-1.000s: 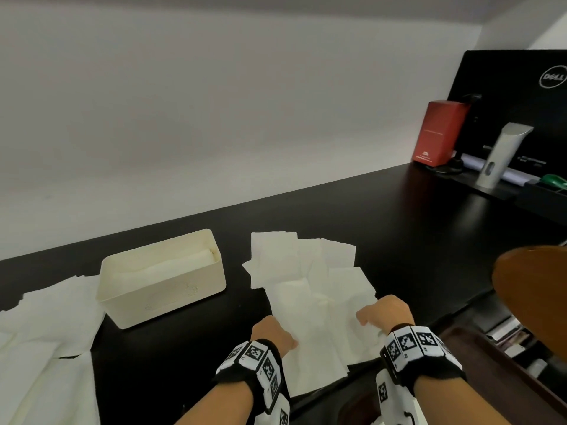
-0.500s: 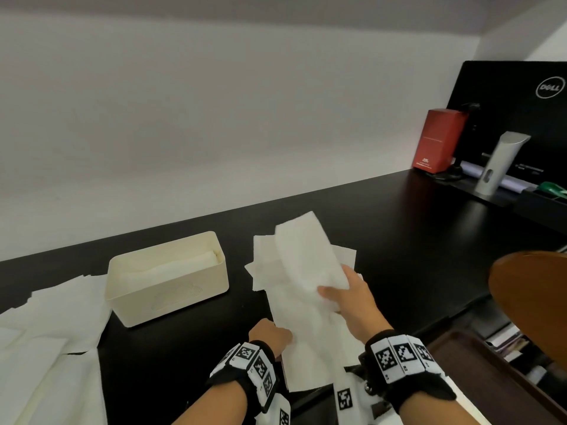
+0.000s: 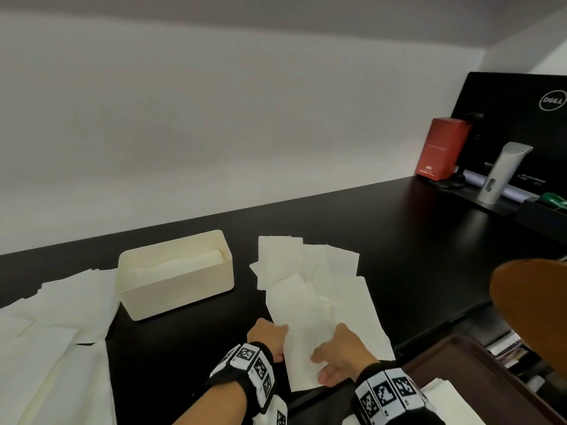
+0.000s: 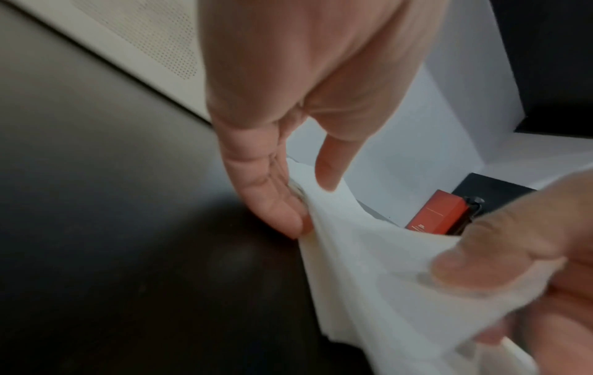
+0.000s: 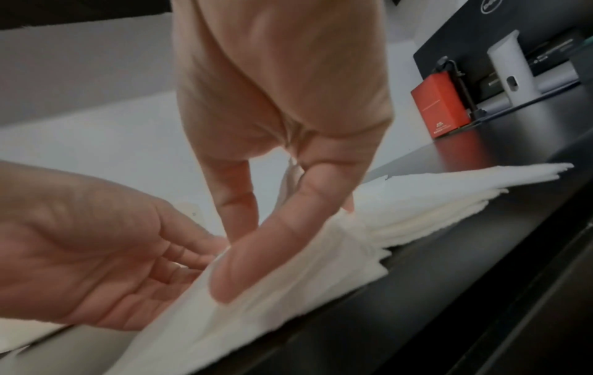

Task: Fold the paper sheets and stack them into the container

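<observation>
A white paper sheet (image 3: 299, 320) lies over a loose pile of sheets (image 3: 310, 265) on the black table (image 3: 414, 240), near its front edge. My left hand (image 3: 277, 332) pinches the sheet's left edge between thumb and fingers (image 4: 282, 208). On the near right part of the same sheet, my right hand (image 3: 325, 363) pinches the paper (image 5: 289, 279), thumb on top and fingers below. The cream container (image 3: 175, 283) stands to the left of both hands, with folded paper (image 3: 187, 262) inside.
A second spread of white sheets (image 3: 52, 332) covers the table's left end. A red box (image 3: 441, 148), a monitor (image 3: 515, 118) and its silver stand (image 3: 500, 176) stand at the back right. A brown chair back (image 3: 530, 305) sits beyond the front edge at right.
Half a second ago my right hand held the sheet raised over the pile. It has drawn back to the near edge and the sheet now lies low. The left hand stayed put.
</observation>
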A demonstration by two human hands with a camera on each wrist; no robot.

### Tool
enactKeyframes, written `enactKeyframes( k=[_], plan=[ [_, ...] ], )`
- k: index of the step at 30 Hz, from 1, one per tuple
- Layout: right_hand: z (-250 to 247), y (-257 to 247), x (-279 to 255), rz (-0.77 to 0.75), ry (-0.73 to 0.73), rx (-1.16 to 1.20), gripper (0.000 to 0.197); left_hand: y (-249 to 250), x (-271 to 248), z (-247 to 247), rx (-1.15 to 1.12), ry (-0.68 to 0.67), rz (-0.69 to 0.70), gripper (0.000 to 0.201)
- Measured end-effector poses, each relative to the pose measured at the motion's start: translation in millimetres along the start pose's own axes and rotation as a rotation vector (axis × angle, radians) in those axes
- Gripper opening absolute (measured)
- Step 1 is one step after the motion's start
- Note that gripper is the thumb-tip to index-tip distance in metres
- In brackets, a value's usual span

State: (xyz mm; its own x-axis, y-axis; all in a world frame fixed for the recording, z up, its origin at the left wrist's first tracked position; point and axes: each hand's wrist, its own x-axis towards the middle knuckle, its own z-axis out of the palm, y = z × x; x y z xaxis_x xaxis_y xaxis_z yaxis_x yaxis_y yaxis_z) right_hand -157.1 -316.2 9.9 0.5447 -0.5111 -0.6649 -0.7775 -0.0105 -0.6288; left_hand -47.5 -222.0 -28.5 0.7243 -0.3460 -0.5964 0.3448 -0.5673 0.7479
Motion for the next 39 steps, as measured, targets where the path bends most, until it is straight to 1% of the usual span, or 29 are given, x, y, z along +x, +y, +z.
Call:
enactKeyframes(
  k=[2,4,5,6,7,9,10,11,13,15,17,19,20,21,22,23,24,25,27,29,30,32,33,34,36,37,39],
  plan=[
    [-1.8,-5.2,-7.9,0.051,-0.07,-0.166,0.016,0.2,-3.0,1.1,0.131,0.039,0.066,0.039],
    [-4.1,-7.2,-10.8,0.107,-0.171,-0.311,0.016,-0.9,-3.5,3.1,0.217,0.062,0.129,0.038],
    [-5.0,-7.0,-11.3,0.129,-0.202,-0.369,0.015,-1.3,-2.9,4.5,0.255,0.061,0.15,0.041],
    [-6.0,-6.4,-11.8,0.129,-0.202,-0.406,0.014,-1.0,-3.5,5.3,0.293,0.064,0.165,0.043],
    [-6.9,-4.3,-8.7,0.095,-0.175,-0.401,0.025,-1.3,-2.7,5.8,0.336,0.073,0.186,0.046],
    [-9.3,-1.8,-2.9,-0.01,-0.066,-0.396,0.061,-1.2,-3.6,5.3,0.397,0.082,0.218,0.048],
    [-10.2,-3.1,-3.7,-0.053,0.015,-0.451,0.069,-1.3,-4.1,5.4,0.418,0.079,0.228,0.049],
    [-10.8,-4.3,-2.9,-0.072,0.1,-0.495,0.07,-2.0,-4.2,5.7,0.438,0.078,0.235,0.049],
    [-8.7,-5.5,4.2,-0.085,0.237,-0.494,0.064,-1.5,-5.7,6.3,0.465,0.078,0.232,0.051],
    [-3.8,-5.5,11.1,-0.075,0.289,-0.477,0.065,-0.9,-6.6,6.3,0.475,0.086,0.215,0.051],
    [0.7,-5.5,15.6,-0.062,0.292,-0.507,0.07,-0.8,-6.6,6.2,0.48,0.097,0.198,0.049],
    [4.4,-6.9,17.8,-0.067,0.294,-0.537,0.065,0.4,-7.2,6.8,0.489,0.116,0.184,0.047],
    [5.9,-8.6,17.5,-0.085,0.282,-0.539,0.055,1.3,-8.3,6.9,0.49,0.13,0.175,0.048],
    [7.6,-10.2,17.3,-0.119,0.276,-0.536,0.039,2.4,-9.7,6.8,0.486,0.147,0.168,0.053],
    [9.0,-12.8,14.1,-0.165,0.275,-0.546,0.017,3.3,-11.9,6.4,0.483,0.171,0.17,0.064],
    [10.2,-14.3,12.6,-0.218,0.273,-0.544,0.012,4.4,-15.1,5.2,0.487,0.212,0.19,0.077],
    [11.6,-16.2,11.9,-0.282,0.272,-0.549,0.022,5.4,-19.6,2.8,0.496,0.271,0.234,0.09],
    [12.5,-19.7,9.2,-0.34,0.266,-0.557,0.027,6.6,-24.3,-0.4,0.52,0.341,0.313,0.097],
    [11.8,-26.9,2.1,-0.441,0.25,-0.573,0.031,9.6,-33.5,-8.9,0.646,0.451,0.502,0.098],
    [10.4,-34.2,-5.6,-0.543,0.244,-0.589,0.032,12.0,-39.5,-21.2,0.814,0.466,0.597,0.091],
    [8.8,-37.1,-8.3,-0.576,0.231,-0.599,0.033,13.0,-41.0,-28.9,0.895,0.456,0.618,0.082],
    [4.6,-38.9,-10.9,-0.605,0.227,-0.596,0.029,12.0,-41.6,-44.6,1.037,0.411,0.639,0.05],
    [2.5,-38.6,-12.4,-0.608,0.236,-0.599,0.024,9.6,-42.2,-52.6,1.076,0.384,0.618,0.037],
    [-0.2,-37.4,-12.6,-0.598,0.244,-0.592,0.023,6.2,-43.3,-61.4,1.077,0.365,0.575,0.03],
    [-4.8,-32.0,-10.0,-0.569,0.26,-0.523,0.019,-1.9,-44.8,-79.3,0.998,0.338,0.466,0.023],
    [-6.3,-29.0,-9.4,-0.562,0.27,-0.472,0.018,-5.5,-44.7,-87.8,0.936,0.326,0.437,0.019],
    [-6.0,-22.4,-8.5,-0.57,0.28,-0.378,0.017,-10.6,-47.2,-102.2,0.783,0.3,0.434,0.011]
  ],
)
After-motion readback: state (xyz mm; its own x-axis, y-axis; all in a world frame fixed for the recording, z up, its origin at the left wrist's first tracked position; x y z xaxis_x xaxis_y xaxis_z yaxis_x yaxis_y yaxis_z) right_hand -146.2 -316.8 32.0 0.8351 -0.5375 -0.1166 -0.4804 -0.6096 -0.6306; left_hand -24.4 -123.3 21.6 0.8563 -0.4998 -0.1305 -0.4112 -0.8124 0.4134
